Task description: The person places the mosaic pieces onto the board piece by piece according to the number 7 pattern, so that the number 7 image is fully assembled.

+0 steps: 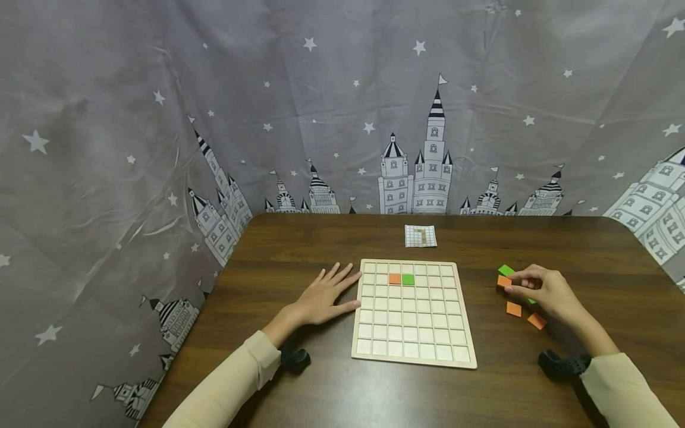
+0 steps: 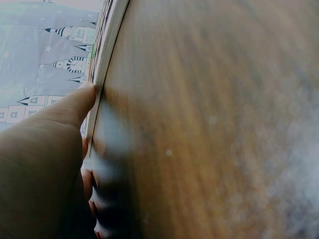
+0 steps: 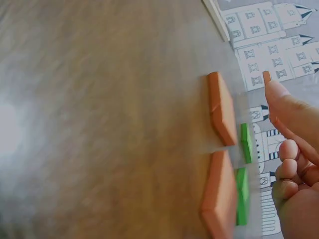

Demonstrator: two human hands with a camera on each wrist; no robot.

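A pale wooden grid board [image 1: 412,352] lies on the table. In its second row from the back, an orange tile [image 1: 395,279] sits beside a green tile [image 1: 408,279]. My left hand [image 1: 321,299] rests with fingers spread at the board's left edge; its thumb [image 2: 84,102] touches the side of the board in the left wrist view. Right of the board, my right hand [image 1: 550,295] pinches another orange tile [image 1: 503,281] between thumb and index finger. In the right wrist view that tile [image 3: 266,76] shows only as a thin edge at the thumb tip.
Around the right hand lie loose tiles: one orange [image 1: 514,308], another orange [image 1: 537,321] and a green one [image 1: 506,270]. A second green tile [image 3: 242,195] is partly hidden by the hand in the head view. A printed grid card [image 1: 420,236] lies behind the board.
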